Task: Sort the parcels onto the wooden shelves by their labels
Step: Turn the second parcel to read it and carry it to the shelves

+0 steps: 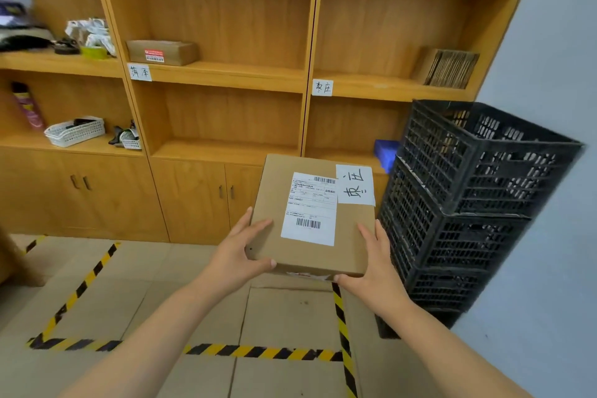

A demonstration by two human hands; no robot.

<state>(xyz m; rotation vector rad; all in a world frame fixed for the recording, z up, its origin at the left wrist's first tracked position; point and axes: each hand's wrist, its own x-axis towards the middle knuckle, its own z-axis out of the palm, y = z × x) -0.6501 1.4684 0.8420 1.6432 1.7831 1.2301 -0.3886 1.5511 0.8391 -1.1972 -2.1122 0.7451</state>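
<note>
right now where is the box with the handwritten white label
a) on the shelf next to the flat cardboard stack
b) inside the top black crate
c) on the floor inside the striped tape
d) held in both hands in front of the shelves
d: the box is off the floor, with the left hand gripping its left edge and the right hand its right corner, in front of the shelves.

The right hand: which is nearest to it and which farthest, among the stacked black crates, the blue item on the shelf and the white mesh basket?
From the right hand:
1. Stacked black crates, just to its right.
2. Blue item, above on the right-hand shelf.
3. White mesh basket, far left shelf.
</note>
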